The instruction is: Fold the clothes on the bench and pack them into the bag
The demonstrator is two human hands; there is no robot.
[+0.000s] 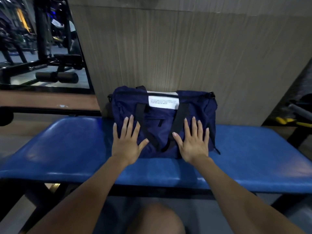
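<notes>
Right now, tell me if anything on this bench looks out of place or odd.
Nothing is spilled or damaged. One oddity: no loose clothes show on the blue bench. Only the navy bag sits there against the wall, its top zipper looking closed, with the left hand and right hand laid flat on it.

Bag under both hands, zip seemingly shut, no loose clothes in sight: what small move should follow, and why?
Probably lift both palms away. The left hand and right hand lie flat, fingers spread, on the navy bag, which sits closed on the blue bench against the wall panel. No garments show on the bench, so packing looks finished, though the bag's contents are hidden.
</notes>
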